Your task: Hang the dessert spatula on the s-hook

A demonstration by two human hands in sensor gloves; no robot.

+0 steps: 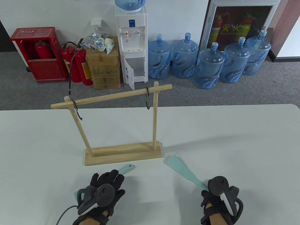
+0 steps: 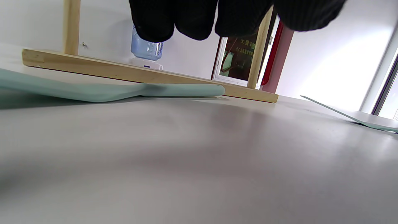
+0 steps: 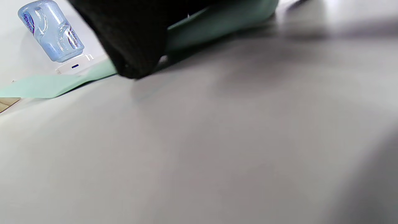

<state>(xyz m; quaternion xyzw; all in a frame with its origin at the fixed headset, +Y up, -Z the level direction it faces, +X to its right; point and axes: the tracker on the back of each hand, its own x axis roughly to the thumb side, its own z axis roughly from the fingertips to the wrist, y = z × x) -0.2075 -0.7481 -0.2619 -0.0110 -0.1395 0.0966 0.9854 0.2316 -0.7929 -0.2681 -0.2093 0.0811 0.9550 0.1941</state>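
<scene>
Two mint-green dessert spatulas lie near the table's front. One spatula [image 1: 127, 168] lies under my left hand [image 1: 106, 185], its holed handle end pointing at the rack. In the left wrist view it [image 2: 108, 91] lies flat, with my fingers [image 2: 186, 18] hanging just above it. My right hand [image 1: 219, 196] grips the handle of the other spatula [image 1: 181, 167], whose blade points up-left. In the right wrist view a finger [image 3: 133, 40] presses on it [image 3: 217, 21]. Two black S-hooks, a left one [image 1: 77, 112] and a right one [image 1: 147, 100], hang empty from the wooden rack's bar [image 1: 110, 96].
The rack's wooden base [image 1: 121, 154] stands just beyond my left hand, with two uprights. The white table [image 1: 234, 140] stretches right and left of it. Water jugs, a dispenser and fire extinguishers stand on the floor behind.
</scene>
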